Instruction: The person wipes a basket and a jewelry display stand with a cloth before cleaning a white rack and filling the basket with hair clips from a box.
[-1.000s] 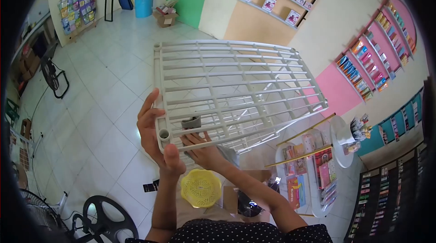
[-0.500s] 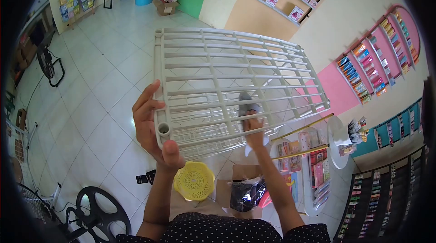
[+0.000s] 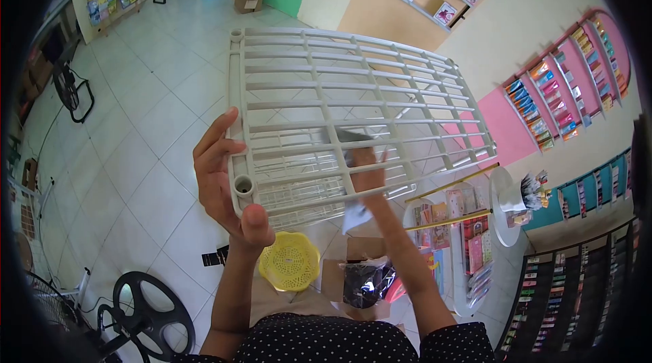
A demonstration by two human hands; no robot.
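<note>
A white plastic slatted shelf panel (image 3: pixel 318 86) is held up in front of me, tilted, with round sockets at its left corners. My left hand (image 3: pixel 221 193) grips its left end, fingers behind the rail and thumb at the near corner. Through the slats, my right hand (image 3: pixel 367 171) shows on the panel's underside, somewhat blurred. It is closed on a grey cloth (image 3: pixel 350 135), whose paler end hangs below the panel's near edge. Under the panel, white wire racks (image 3: pixel 299 193) show through the gaps.
A yellow plastic basket (image 3: pixel 289 262) and an open cardboard box (image 3: pixel 334 281) with a black plastic bag are near my body. To the right stands a round-topped display stand (image 3: pixel 504 210). A black wheel-shaped part (image 3: pixel 155 312) is at lower left. Stocked shelves (image 3: pixel 553 101) line the right wall.
My right hand and the cloth have moved left and slightly up beneath the panel. The panel has risen a little; my left hand keeps its hold.
</note>
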